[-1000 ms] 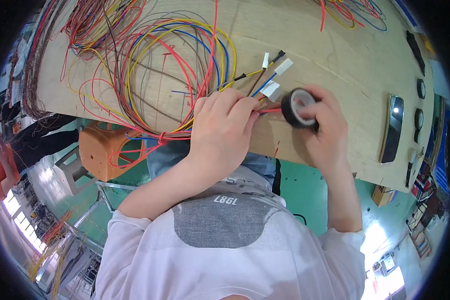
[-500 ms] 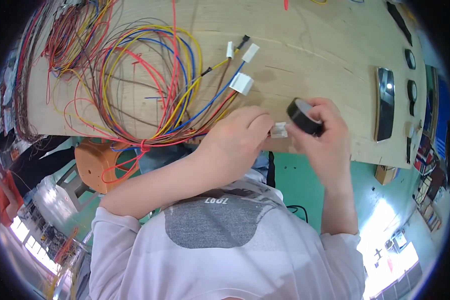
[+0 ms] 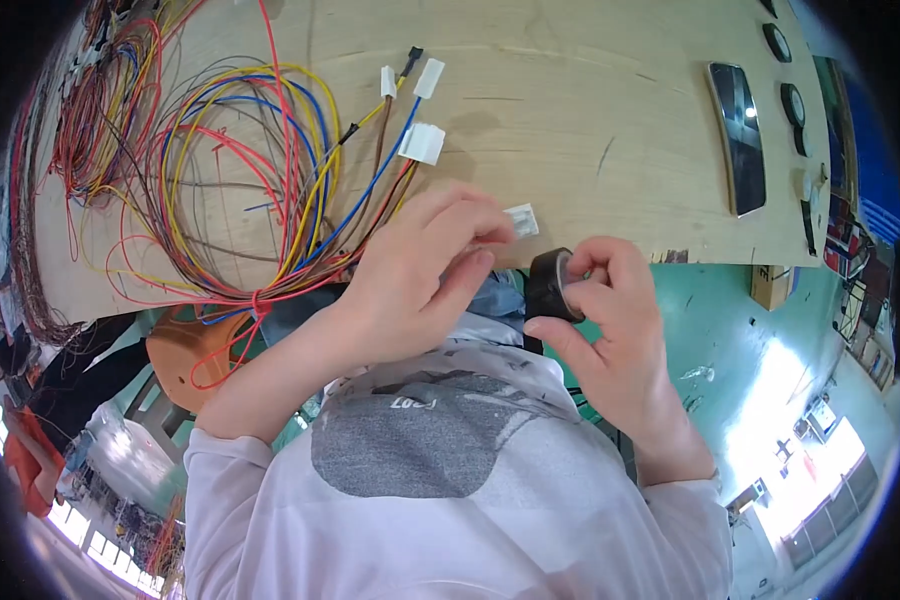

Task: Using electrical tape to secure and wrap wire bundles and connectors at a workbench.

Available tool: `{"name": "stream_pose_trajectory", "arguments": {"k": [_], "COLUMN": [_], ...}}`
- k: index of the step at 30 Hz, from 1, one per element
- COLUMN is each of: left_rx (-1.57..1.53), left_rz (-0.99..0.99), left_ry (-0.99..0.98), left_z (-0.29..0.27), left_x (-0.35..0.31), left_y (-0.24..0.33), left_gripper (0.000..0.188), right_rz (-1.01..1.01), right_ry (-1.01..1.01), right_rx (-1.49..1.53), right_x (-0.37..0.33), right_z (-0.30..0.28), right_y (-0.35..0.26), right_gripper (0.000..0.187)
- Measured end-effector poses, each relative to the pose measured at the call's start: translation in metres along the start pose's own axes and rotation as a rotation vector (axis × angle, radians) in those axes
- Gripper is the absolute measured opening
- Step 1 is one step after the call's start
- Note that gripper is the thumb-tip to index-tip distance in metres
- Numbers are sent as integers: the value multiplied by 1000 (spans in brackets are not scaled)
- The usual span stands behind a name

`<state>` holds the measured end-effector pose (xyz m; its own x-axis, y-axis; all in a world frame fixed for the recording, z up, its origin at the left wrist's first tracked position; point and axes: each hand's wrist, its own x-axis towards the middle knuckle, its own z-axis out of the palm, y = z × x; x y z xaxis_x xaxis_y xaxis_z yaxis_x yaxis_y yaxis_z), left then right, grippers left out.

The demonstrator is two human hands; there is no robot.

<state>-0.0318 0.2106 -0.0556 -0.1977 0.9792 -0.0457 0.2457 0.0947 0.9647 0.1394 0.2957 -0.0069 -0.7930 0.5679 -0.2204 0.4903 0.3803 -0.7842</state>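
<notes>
- A black tape roll (image 3: 548, 285), round and matte, sits at the plywood bench (image 3: 590, 130) edge, gripped by the right hand (image 3: 610, 320).
- Just beside the roll, the left hand (image 3: 425, 275) pinches what seems a small white plastic connector (image 3: 521, 219).
- Beyond the roll, looped coloured wires (image 3: 240, 180) sprawl over pale wood; a green floor (image 3: 730, 330) lies below.

A pale pink long-sleeved cotton shirt (image 3: 450, 520) is worn. A grey heathered rounded chest patch (image 3: 410, 440) is printed on it. Both hands are left bare.
</notes>
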Motion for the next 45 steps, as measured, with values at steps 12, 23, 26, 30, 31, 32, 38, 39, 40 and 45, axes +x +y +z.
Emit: {"name": "stream_pose_trajectory", "arguments": {"k": [12,23,26,30,31,32,38,39,40,45], "left_rx": [-174,-143,-104,15,33,52,-75,-70,-51,70], "left_rz": [99,110,30,29,89,149,141,138,111,39], "left_ry": [-130,-65,-79,-39,6,50,-17,-17,-13,12], "left_z": [-3,-5,-5,0,2,3,3,3,3,6], "left_x": [-6,-2,-1,0,0,-1,1,0,0,2], "left_y": [-10,-13,-9,-10,-12,-14,-17,-17,-16,-17], "left_gripper": [20,13,12,11,11,11,11,11,10,6], "right_rz": [-93,113,444,522,522,569,362,381,400,422], "right_ry": [65,103,17,22,19,27,53,73,93,221], "right_rx": [-101,-209,-87,-1,5,8,185,246,308,400], "right_x": [7,7,7,7,9,11,10,11,12,27], "right_z": [22,15,12,17,17,15,34,37,38,41], "right_y": [-6,-21,-15,-9,-11,-15,-1,4,7,2], "right_gripper": [27,19,21,20,20,19,19,15,11,13]}}
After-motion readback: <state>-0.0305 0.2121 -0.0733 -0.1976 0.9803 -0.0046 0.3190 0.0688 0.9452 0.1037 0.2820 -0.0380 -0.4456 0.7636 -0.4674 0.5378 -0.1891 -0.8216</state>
